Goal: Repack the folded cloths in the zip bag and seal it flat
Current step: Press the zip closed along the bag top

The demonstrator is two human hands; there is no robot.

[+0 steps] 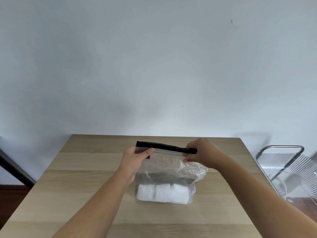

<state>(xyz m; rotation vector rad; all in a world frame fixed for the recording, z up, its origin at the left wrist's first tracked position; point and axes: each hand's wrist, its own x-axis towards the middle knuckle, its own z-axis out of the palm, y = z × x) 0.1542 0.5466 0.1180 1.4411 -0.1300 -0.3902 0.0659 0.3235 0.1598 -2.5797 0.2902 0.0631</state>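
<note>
Zip bag [169,170] stands upright, black zip strip [166,148] running nine to three; left hand [137,158] and right hand [202,152] pinch its ends, folded cloths [162,193] below.

Setting: plain domestic room, sparsely furnished.
Evidence: light wood-grain worktop [85,194] against a bare pale wall [154,66]; clear ribbed plastic rack with metal frame [288,169] at right; dark wooden floor [12,191] at left.
</note>
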